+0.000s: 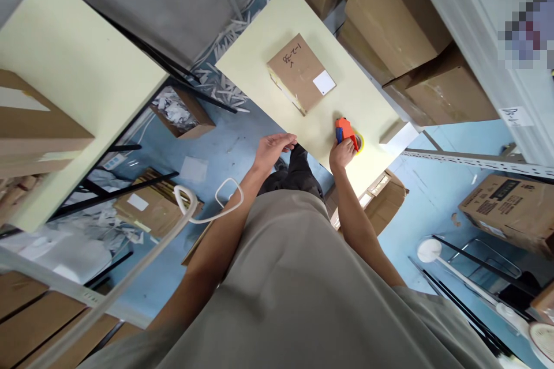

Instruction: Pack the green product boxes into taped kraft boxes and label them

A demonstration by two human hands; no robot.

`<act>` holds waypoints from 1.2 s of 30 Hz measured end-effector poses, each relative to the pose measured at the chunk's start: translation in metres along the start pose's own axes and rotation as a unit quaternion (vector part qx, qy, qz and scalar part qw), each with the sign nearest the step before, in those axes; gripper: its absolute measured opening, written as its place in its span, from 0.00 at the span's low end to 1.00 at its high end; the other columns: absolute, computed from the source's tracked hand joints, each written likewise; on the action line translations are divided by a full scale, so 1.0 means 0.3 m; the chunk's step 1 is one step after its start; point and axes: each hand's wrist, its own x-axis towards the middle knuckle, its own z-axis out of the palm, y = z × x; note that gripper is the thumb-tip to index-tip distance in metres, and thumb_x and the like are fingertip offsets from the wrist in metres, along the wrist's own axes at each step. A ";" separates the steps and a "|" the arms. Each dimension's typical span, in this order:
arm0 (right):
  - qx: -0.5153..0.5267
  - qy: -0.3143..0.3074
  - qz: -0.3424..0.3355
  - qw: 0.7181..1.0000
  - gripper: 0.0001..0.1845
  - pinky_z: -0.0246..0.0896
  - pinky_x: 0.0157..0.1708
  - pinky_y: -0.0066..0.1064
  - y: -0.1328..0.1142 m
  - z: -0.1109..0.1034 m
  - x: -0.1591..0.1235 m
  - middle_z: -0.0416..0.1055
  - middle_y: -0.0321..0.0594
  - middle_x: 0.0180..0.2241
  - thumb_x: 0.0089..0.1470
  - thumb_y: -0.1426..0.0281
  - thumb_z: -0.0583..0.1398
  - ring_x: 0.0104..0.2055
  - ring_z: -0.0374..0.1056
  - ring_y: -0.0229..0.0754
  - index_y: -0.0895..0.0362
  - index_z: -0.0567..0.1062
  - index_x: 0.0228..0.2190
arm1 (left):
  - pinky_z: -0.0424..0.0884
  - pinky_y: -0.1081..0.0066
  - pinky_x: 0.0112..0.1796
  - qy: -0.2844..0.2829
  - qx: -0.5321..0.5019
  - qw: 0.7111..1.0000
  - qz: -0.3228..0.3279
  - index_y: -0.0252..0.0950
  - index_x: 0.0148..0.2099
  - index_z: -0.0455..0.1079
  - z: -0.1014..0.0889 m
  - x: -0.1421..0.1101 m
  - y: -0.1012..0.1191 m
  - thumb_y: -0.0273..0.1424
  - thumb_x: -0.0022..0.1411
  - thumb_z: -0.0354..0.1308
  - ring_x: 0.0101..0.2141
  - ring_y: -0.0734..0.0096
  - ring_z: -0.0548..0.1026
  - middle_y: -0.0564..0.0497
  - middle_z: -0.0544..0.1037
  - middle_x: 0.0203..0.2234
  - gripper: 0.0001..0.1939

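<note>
My right hand (342,154) is wrapped round an orange and blue tape dispenser (346,128) with a yellow-edged roll, at the near right part of the pale yellow table (264,31). Just off the table's near edge is my left hand (276,147), its fingers drawn together in a pinch; whatever may be between the fingertips is too small to make out. Farther up the table, apart from both hands, lies a closed brown cardboard box (298,72). Handwriting and a white label (324,82) mark its top.
A small white-faced carton (400,138) stands at the table's right corner. Large cardboard boxes (393,17) line the far right side. An open box (385,202) sits below the near edge. To the left are another table (86,63) and a box of scraps (190,118).
</note>
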 end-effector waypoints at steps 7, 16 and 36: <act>-0.016 0.019 0.000 1.000 0.21 0.63 0.65 0.58 -0.005 0.008 0.005 0.75 0.72 0.57 0.74 0.69 0.51 0.63 0.72 0.64 0.68 0.69 0.61 | 0.75 0.64 0.41 -0.018 -0.012 1.000 -0.007 0.38 0.38 0.84 0.008 -0.046 0.009 0.51 0.55 0.75 0.38 0.63 0.83 0.45 0.87 0.38 0.21; -0.027 0.010 0.007 1.000 0.19 0.61 0.66 0.55 -0.018 -0.002 0.005 0.75 0.71 0.58 0.75 0.71 0.51 0.63 0.72 0.63 0.68 0.71 0.59 | 0.74 0.64 0.41 -0.023 -0.014 1.000 -0.001 0.39 0.39 0.84 0.023 -0.079 0.011 0.47 0.52 0.76 0.39 0.63 0.83 0.46 0.88 0.38 0.19; -0.024 0.016 -0.003 1.000 0.16 0.62 0.64 0.56 -0.016 0.000 0.002 0.76 0.69 0.55 0.74 0.71 0.51 0.60 0.72 0.63 0.65 0.70 0.56 | 0.72 0.66 0.38 -0.007 -0.022 1.000 0.008 0.39 0.38 0.86 0.030 -0.099 0.018 0.40 0.51 0.73 0.35 0.66 0.80 0.46 0.88 0.37 0.14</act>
